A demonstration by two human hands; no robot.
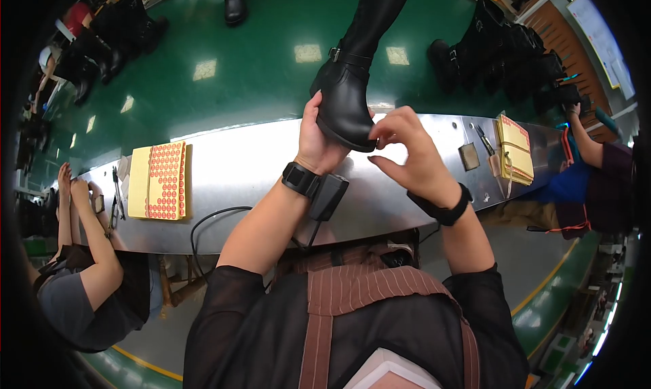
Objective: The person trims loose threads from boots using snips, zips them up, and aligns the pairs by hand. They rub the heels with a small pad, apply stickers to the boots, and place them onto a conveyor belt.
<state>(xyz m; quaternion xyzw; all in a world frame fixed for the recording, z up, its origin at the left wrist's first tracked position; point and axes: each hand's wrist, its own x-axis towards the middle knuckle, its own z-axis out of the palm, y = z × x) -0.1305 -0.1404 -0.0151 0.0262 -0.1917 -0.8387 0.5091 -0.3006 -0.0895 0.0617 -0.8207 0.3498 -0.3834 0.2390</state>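
Observation:
A tall black boot [346, 107] with a buckled ankle strap lies before me, its toe pointing toward me and its shaft reaching away over the green surface. My left hand [319, 141] is wrapped round the boot's foot from the left and beneath. At the toe, my right hand [413, 151] has its thumb and forefinger curved and apart, with the bent fingers close to the toe's right edge. Nothing can be made out between them. Black bands are on both my wrists, and a black box [330, 198] hangs at the left one.
A sticker sheet stack [157, 181] lies left on the metal table edge [230, 233]; a yellow pad [515, 149], tools and a small block [468, 156] lie right. More black boots [485, 56] stand on the green surface [271, 70]. Co-workers' arms show at both sides.

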